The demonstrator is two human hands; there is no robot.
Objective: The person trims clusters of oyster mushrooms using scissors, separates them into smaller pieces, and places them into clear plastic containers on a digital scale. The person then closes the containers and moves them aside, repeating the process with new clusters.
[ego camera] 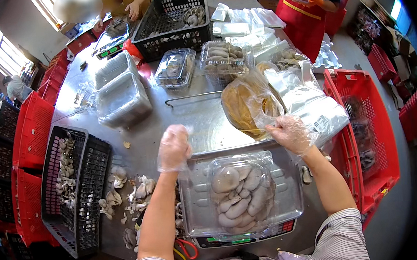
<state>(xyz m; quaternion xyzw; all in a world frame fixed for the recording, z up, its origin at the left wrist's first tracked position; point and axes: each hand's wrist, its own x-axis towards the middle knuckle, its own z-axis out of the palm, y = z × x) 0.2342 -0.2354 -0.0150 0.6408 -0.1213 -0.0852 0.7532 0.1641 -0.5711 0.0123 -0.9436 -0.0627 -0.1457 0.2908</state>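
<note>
A clear plastic clamshell box (pixel 243 196) of oyster mushrooms lies on the steel pan of a digital scale (pixel 198 218), right before me. Above its left far side my left hand (pixel 174 148), in a thin clear glove, is closed in a fist. My right hand (pixel 290 132), gloved likewise, pinches one end of a thin yellowish rubber band (pixel 227 131) that stretches across towards my left fist. Beyond the right hand lies a clear plastic bag (pixel 246 105) with yellowish-brown contents. Stacked empty clear boxes (pixel 123 97) and filled, closed boxes (pixel 176 68) stand farther back.
Black crates (pixel 100 171) and loose oyster mushrooms (pixel 142 190) are at left, red-handled scissors (pixel 186 248) near the front edge. A metal hook rod (pixel 193 96) lies behind. Red crates (pixel 378 131) flank the right. A person in a red apron (pixel 302 9) and another person (pixel 124 1) stand opposite.
</note>
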